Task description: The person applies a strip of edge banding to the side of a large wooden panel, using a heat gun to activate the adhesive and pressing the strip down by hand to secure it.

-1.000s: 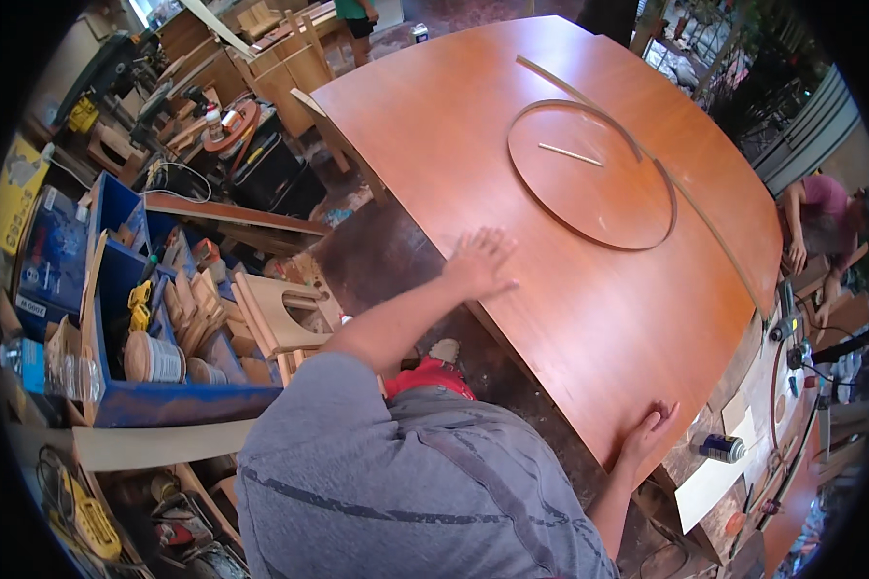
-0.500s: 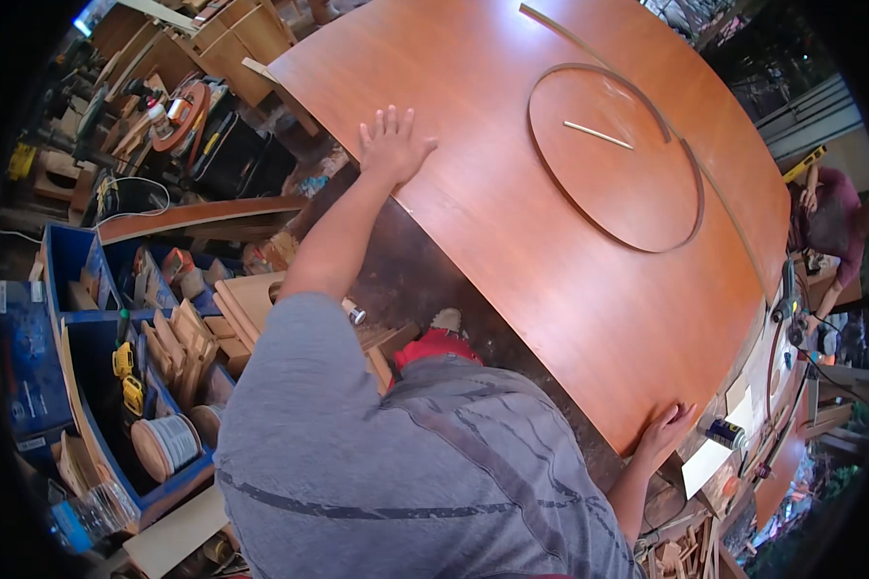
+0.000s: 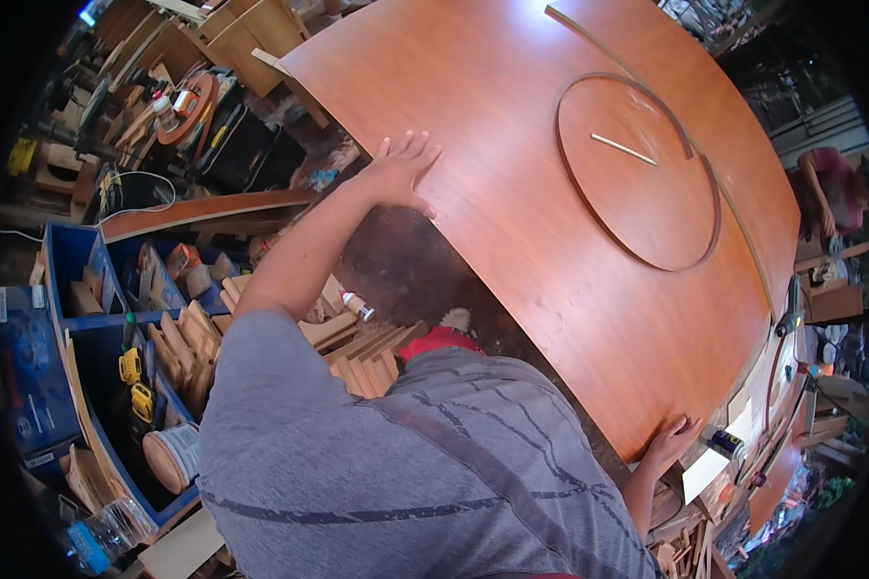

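My left hand (image 3: 404,169) lies spread on the large reddish-brown wood panel (image 3: 492,232) at its near-left edge, fingertips on the surface. My right hand (image 3: 668,442) rests at the panel's lower-right corner, fingers apart and slightly bent. On the panel lie a thin curved strip bent into a loop (image 3: 569,166), a long narrow strip (image 3: 743,229) and a short pale stick (image 3: 623,148).
A blue compartmented box (image 3: 79,367) of offcuts and tools fills the lower left. Offcuts (image 3: 367,367) lie below my left arm. Cluttered wooden furniture (image 3: 246,53) stands behind. A co-worker (image 3: 830,198) is at the right, beyond a cluttered bench with a spray can (image 3: 724,446).
My left hand moved up along the panel's edge, then slightly back down. My right hand stays at the corner. The view shifted, and the co-worker's arms changed position.
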The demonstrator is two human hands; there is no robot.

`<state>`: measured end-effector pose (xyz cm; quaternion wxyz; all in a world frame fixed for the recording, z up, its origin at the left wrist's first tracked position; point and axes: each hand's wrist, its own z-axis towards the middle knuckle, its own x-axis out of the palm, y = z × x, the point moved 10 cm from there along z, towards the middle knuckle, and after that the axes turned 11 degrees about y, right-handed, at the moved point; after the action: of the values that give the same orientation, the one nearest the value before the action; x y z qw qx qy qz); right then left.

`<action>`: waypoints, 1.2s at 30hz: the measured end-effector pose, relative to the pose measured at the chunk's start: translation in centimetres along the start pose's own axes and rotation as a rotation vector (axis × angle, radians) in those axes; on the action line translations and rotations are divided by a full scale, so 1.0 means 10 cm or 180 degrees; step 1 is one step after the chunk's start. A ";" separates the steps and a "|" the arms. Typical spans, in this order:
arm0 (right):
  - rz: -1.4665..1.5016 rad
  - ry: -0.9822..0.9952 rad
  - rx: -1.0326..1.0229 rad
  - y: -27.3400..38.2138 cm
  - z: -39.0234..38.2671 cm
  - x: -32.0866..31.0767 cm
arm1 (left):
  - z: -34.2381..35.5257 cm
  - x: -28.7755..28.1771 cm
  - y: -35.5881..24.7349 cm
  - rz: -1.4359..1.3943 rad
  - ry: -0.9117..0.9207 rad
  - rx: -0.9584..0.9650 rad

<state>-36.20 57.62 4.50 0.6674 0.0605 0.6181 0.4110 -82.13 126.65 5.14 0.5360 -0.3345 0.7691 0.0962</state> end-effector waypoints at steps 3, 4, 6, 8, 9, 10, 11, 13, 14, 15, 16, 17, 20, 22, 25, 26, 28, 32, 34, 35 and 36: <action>-0.0043 0.0027 -0.0030 0.04 0.00 0.00 | 0.05 -0.02 -0.07 0.0125 0.0180 -0.0166; -0.0119 0.0008 -0.0074 0.07 0.00 -0.01 | 0.06 -0.01 -0.07 0.0133 0.0183 -0.0167; -0.0182 -0.0010 -0.0112 0.12 0.00 -0.01 | 0.06 -0.02 -0.07 0.0090 0.0093 -0.0132; -0.0304 -0.0112 -0.0144 0.14 0.01 -0.02 | 0.06 -0.03 -0.09 0.0143 0.0074 -0.0105; -0.0280 -0.0130 -0.0137 0.11 0.00 -0.07 | 0.05 -0.04 -0.10 0.0183 0.0060 -0.0081; -0.0258 -0.0110 -0.0137 0.10 0.02 -0.08 | 0.06 -0.05 -0.10 0.0232 0.0016 -0.0090; -0.0229 -0.0097 -0.0126 0.08 0.01 -0.05 | 0.05 -0.02 -0.12 0.0255 -0.0033 -0.0069; -0.0123 -0.0087 -0.0125 0.05 0.03 -0.03 | 0.02 0.03 -0.14 0.0297 -0.0086 -0.0058; -0.0079 -0.0071 -0.0138 0.03 0.07 -0.02 | 0.00 0.05 -0.13 0.0306 -0.0098 -0.0076; -0.0092 -0.0073 -0.0086 -0.04 0.07 -0.01 | -0.01 0.08 -0.12 0.0279 -0.0140 -0.0055; -0.0030 -0.0099 -0.0090 -0.05 0.06 -0.02 | -0.04 0.06 -0.13 0.0332 -0.0176 -0.0076; -0.0019 -0.0064 -0.0019 -0.09 0.07 -0.02 | -0.03 0.06 -0.16 0.0315 -0.0148 -0.0070; 0.0137 -0.0106 0.0058 -0.20 0.07 0.01 | -0.02 0.04 -0.38 0.0342 -0.0160 -0.0074; 0.0007 -0.0185 0.0179 -0.25 0.04 -0.03 | -0.04 0.07 -0.51 0.0394 -0.0176 -0.0075; 0.0047 -0.0235 0.0145 -0.24 0.07 -0.03 | -0.06 0.11 -0.50 0.0344 -0.0125 -0.0013; 0.0081 -0.0236 0.0237 -0.30 0.08 -0.04 | -0.05 0.03 -0.44 0.0386 -0.0150 -0.0008; 0.0141 -0.0317 0.0283 -0.40 0.06 -0.05 | 0.00 0.02 -0.40 0.0325 0.0289 0.0316; 0.0285 -0.0408 0.0339 -0.59 0.03 -0.07 | 0.16 -0.08 -0.27 0.0325 0.0546 0.0471; 0.0279 -0.0447 0.0357 -0.64 -0.01 -0.09 | 0.24 -0.04 -0.21 0.0379 0.0677 0.0611; 0.0274 -0.0449 0.0295 -0.54 0.02 -0.06 | 0.21 -0.05 -0.22 0.0386 0.0670 0.0577; 0.0265 -0.0451 0.0236 -0.44 0.04 -0.05 | 0.18 -0.05 -0.24 0.0397 0.0686 0.0603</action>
<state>-33.73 54.57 2.39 0.6891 0.1397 0.5811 0.4099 -79.19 125.97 5.36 0.4725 -0.2424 0.8471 0.0199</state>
